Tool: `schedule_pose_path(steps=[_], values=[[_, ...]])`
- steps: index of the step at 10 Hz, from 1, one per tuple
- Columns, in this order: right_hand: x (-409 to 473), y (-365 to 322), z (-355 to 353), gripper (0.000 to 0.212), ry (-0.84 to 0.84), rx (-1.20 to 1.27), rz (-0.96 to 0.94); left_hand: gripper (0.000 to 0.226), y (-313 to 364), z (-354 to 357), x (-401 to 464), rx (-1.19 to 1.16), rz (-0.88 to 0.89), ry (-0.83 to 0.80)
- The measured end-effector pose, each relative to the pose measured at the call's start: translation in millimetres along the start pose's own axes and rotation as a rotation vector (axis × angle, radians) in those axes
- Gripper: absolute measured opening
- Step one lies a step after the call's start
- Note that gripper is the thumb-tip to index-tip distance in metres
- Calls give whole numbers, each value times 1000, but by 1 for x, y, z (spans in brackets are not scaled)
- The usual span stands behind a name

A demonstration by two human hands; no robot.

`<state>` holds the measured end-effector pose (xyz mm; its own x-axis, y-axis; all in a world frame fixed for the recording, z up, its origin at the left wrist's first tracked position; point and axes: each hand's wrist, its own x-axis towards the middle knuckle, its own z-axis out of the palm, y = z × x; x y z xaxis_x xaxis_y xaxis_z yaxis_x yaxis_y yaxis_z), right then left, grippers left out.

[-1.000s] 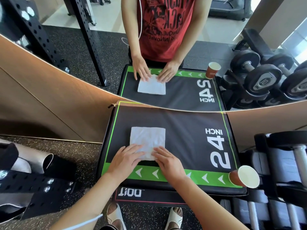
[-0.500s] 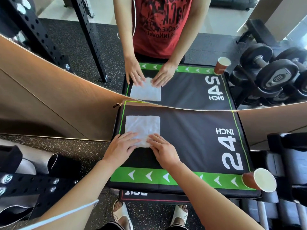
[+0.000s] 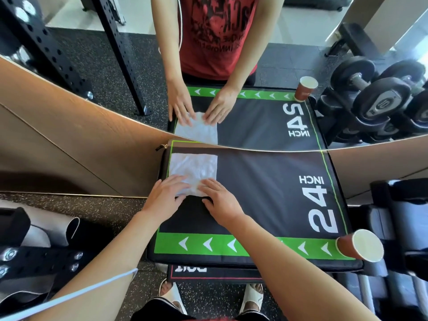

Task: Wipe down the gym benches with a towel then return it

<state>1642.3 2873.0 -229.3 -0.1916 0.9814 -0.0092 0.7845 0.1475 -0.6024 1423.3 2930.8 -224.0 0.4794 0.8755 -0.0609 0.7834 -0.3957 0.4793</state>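
At the near edge, two sandalled feet (image 3: 252, 295) are seen on the speckled floor (image 3: 111, 212), below the front of a black padded box (image 3: 266, 193) that serves as the worktop. Its near border is marked by a green band with white arrows (image 3: 208, 244), and a brown paper cup (image 3: 360, 245) is set on the near right corner, tilted in this wide view. The mark "24 INCH" (image 3: 320, 205) is printed in white along the right side. Further in, the left hand (image 3: 165, 198) and the right hand (image 3: 221, 201) are laid flat side by side on the near edge of a white folded towel (image 3: 194, 167). The fingers (image 3: 178, 181) of both hands are held straight and slightly spread, pressed down on the cloth rather than curled round it. The towel is spread flat at the far left corner of the worktop, just beside the green edge line. Beyond it, a wood-panelled wall (image 3: 58, 135) is met by a mirror (image 3: 289, 54), in which the box, the towel, the hands and a red shirt are repeated. Dumbbells (image 3: 379, 98) are reflected at the right, and a black perforated upright (image 3: 120, 49) at the left.
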Motion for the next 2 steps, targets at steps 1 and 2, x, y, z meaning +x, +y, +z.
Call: schedule_pose_path(steps=[1,2], values=[[-9,3,-6,49,-42,-1,-5,42,15,2,-5,25,-43,2],[-27,11,-19,52,-35,1,-29,47,43,7,-11,20,-77,64]])
